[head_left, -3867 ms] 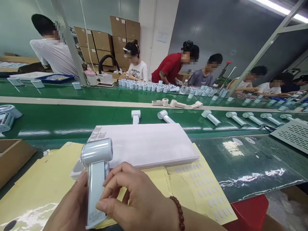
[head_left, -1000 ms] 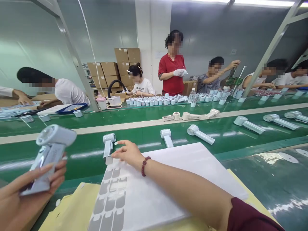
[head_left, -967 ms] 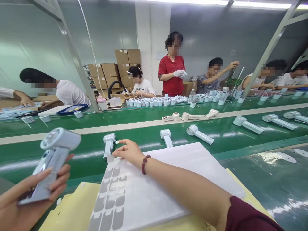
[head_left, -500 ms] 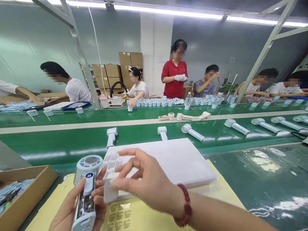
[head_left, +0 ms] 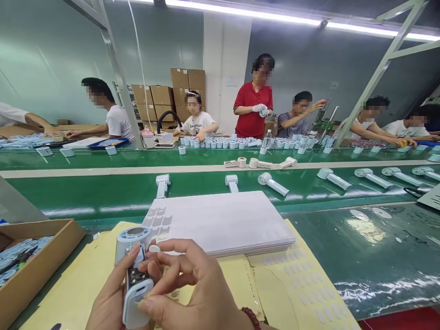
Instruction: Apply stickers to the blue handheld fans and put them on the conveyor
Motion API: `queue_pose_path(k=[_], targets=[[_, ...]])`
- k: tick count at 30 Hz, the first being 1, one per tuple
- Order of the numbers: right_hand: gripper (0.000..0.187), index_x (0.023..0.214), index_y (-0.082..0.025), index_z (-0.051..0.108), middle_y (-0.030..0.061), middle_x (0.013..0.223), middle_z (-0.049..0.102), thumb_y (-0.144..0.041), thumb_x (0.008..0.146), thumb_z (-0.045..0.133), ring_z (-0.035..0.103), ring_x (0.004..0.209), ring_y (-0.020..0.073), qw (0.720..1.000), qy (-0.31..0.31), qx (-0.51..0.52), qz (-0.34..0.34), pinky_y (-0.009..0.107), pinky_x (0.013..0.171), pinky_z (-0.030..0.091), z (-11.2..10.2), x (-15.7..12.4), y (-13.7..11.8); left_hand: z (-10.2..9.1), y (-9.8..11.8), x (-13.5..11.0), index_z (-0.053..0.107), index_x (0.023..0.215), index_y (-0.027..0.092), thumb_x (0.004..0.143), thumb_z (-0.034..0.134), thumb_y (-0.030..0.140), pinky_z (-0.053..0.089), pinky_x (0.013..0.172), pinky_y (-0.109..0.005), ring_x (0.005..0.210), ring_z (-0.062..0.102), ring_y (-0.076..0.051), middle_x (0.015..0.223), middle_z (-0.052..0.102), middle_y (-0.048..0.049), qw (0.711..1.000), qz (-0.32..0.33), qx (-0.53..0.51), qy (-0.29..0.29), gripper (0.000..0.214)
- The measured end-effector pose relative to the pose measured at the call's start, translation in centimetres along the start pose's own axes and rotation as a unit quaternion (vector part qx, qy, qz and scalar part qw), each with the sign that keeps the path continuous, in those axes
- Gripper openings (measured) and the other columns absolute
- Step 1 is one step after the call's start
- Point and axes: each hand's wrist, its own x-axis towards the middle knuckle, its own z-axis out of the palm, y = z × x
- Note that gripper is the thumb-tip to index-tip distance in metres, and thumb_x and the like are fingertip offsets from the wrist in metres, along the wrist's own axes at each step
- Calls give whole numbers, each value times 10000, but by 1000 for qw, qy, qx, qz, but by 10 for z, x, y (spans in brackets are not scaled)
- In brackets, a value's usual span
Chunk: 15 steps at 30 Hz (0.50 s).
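My left hand (head_left: pixel 113 293) grips a pale blue handheld fan (head_left: pixel 139 298), its round head pointing away from me. The handle's upper face shows a dark circuit board. My right hand (head_left: pixel 192 284) is closed at the handle's lower end, its thumb touching the casing. By its index fingertip is a small white oval piece (head_left: pixel 154 249); which hand bears it I cannot tell. Just beyond my hands lies a stack of white sheets (head_left: pixel 227 224) with grey sticker shapes at its left corner. Under it is yellow backing paper (head_left: pixel 275 284) with rows of pale stickers.
A cardboard box (head_left: pixel 51 261) of blue parts stands at left. Several fans lie along the green conveyor (head_left: pixel 206 183) beyond the stack. Co-workers sit across it, and a person in red (head_left: pixel 253 105) stands. A metal post (head_left: pixel 378 73) rises at right.
The translucent, sectioned piece my right hand held no longer shows. That hand has come down to the fan's lower end. My left hand and the fan have shifted slightly right and down.
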Motion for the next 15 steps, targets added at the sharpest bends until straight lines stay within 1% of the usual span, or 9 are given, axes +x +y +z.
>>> queue_pose_path(k=[3, 5, 10, 15], targets=[[600, 1075, -239, 747, -11, 684, 695, -369, 540, 986, 741, 962, 271, 1000, 6, 10, -7, 392, 998, 554, 1, -1, 1, -2, 0, -2, 688, 880, 152, 920, 506, 138, 582, 459, -208, 452, 640, -125, 685, 635, -29, 999, 42, 12, -27, 187], [587, 1088, -247, 752, -19, 697, 701, -326, 556, 987, 741, 973, 258, 1000, 6, 19, -11, 363, 999, 552, 2, -2, 2, -2, 0, -3, 687, 879, 120, 929, 471, 103, 589, 479, -228, 459, 649, -127, 696, 635, -45, 998, 52, 5, -39, 223], [550, 1084, -247, 756, -22, 702, 700, -258, 574, 960, 744, 960, 260, 1000, -1, 14, -16, 355, 981, 564, 2, -2, 4, -2, -1, -3, 677, 853, 110, 947, 458, 115, 586, 468, -245, 451, 650, -132, 685, 619, -46, 999, 41, -1, -24, 238], [487, 1086, -243, 749, -16, 695, 699, -187, 607, 817, 750, 941, 271, 1000, 6, -9, -23, 373, 952, 583, 3, -2, 3, -2, 0, 0, 680, 891, 134, 935, 476, 111, 593, 483, -240, 475, 658, -133, 706, 637, -45, 998, 43, 8, -36, 210]])
